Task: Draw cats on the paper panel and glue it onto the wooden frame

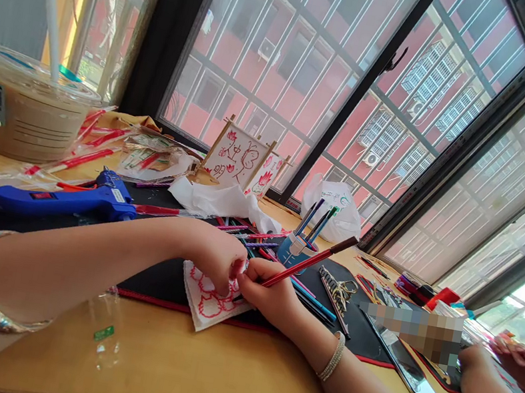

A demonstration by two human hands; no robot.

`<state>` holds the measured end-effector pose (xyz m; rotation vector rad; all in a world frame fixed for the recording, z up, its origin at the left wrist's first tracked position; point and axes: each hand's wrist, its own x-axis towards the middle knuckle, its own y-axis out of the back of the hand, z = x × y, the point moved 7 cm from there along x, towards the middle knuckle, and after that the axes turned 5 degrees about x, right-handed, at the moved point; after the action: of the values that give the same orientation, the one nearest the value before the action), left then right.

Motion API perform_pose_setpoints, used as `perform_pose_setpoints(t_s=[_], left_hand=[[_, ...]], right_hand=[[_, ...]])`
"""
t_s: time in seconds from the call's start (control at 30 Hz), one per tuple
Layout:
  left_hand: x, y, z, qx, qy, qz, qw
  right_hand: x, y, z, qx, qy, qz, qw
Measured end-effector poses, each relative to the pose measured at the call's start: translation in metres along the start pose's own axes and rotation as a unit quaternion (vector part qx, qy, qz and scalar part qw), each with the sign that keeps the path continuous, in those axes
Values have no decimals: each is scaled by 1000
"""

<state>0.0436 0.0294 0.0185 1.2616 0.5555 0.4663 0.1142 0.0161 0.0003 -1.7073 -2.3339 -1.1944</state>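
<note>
My right hand (271, 291) is closed around a red pen (309, 262), whose dark end points up and to the right. The pen's lower end is mostly hidden by my fingers. Below both hands lies a white sheet (207, 309) with red scalloped line drawings, partly over the table's front edge of the black mat (150, 282). My left hand (222, 254) bends down over this sheet with curled fingers, its fingertips against those of my right hand. What the left fingers pinch is hidden.
A blue glue gun (64, 195) and a lidded drink cup (32, 122) stand left. Behind my hands are a pen cup (298, 251), loose pens and framed drawings (239, 155). Rightward lie a hair claw clip (340, 291), a phone (403, 360) and another person's hands (517, 363).
</note>
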Motion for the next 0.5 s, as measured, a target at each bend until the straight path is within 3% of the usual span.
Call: perform_pose_setpoints(t_s=[0.23,0.33,0.5], left_hand=[[-1,-2,-1,-14,14,-27,999],[2,-5,-5,-17,27,-39,999],[2,-5,-8,-24,25,-38,999]], right_hand=[[0,0,0,5,-8,3,1000],[-1,0,5,46,-46,-3,998],[0,20,14,157,-102,103,977]])
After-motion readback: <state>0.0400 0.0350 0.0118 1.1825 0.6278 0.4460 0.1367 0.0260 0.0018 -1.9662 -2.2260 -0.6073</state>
